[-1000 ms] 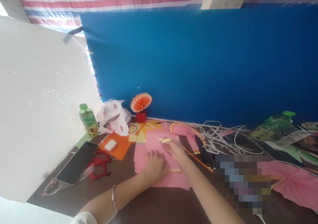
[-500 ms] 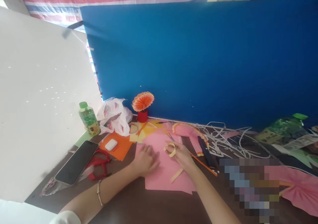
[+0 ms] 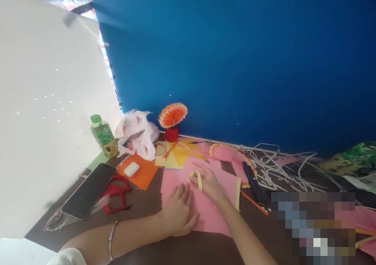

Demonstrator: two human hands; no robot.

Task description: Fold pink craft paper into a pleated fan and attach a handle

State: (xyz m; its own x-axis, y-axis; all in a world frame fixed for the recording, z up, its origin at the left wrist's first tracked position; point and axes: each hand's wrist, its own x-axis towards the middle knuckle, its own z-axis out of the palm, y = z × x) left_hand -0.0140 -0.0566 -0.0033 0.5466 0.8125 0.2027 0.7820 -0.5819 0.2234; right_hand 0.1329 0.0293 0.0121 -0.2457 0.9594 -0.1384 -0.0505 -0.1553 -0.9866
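I'm viewing remotely: left hand [image 3: 179, 213] is lying loosely open on paper [image 3: 211, 217]; right hand [image 3: 209, 183] is pinching a strip [image 3: 200, 181].

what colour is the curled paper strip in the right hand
Pale yellow; the curled paper strip in the right hand shows in the head view.
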